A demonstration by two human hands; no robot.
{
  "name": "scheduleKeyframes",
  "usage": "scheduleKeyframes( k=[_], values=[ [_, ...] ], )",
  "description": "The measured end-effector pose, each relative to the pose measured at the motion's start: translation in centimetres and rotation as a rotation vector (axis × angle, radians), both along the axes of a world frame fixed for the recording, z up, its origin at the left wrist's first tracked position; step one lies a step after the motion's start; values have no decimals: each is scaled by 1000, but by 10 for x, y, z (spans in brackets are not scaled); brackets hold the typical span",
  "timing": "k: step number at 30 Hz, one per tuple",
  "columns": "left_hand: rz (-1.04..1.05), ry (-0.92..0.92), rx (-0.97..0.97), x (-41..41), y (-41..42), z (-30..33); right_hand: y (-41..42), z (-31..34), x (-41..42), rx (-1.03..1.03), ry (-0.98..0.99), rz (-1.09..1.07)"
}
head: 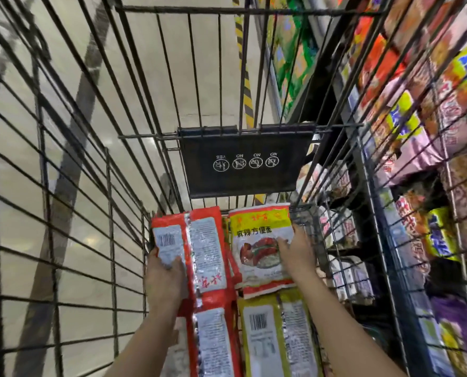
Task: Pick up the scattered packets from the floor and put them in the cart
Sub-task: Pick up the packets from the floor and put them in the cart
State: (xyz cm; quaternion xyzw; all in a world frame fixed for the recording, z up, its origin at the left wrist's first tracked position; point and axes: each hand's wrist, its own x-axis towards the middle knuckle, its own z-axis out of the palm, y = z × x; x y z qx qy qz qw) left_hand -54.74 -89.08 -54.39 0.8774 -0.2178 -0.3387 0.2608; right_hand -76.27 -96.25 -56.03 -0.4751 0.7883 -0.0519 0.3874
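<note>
Near edge: yellow foil noodle packet point(277, 338), barcode up, flat in black wire cart point(112, 240) | left hand point(165, 278) grips red foil packet point(199, 251), back side up | right hand point(297, 253) holds yellow-and-red printed packet point(259, 243), thumb on face | both packets low inside cart, side by side.

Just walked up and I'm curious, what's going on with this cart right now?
A person is loading noodle packets into a wire shopping cart beside stocked shelves. The left hand grips a red packet, barcode side up. The right hand holds a yellow-topped packet, picture side up. More packets already lie beneath, including a yellow packet.
</note>
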Motion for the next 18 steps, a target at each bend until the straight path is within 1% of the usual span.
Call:
scheduleKeyframes(
  k=[7,10,12,15,18],
  values=[
    [-27,13,4,-3,-5,-1,4,1,1,24,12,-24],
    [-15,-22,-2,-2,-3,1,6,15,-3,4,-3,-61],
    [-21,-62,2,-4,-3,13,12,30,-9,-44,1,-54],
    [-148,-110,-79,-12,-1,43,23,62,-23,-127,23,18],
    [-329,-187,-146,-27,8,84,39,105,-37,-151,103,172]
  ],
)
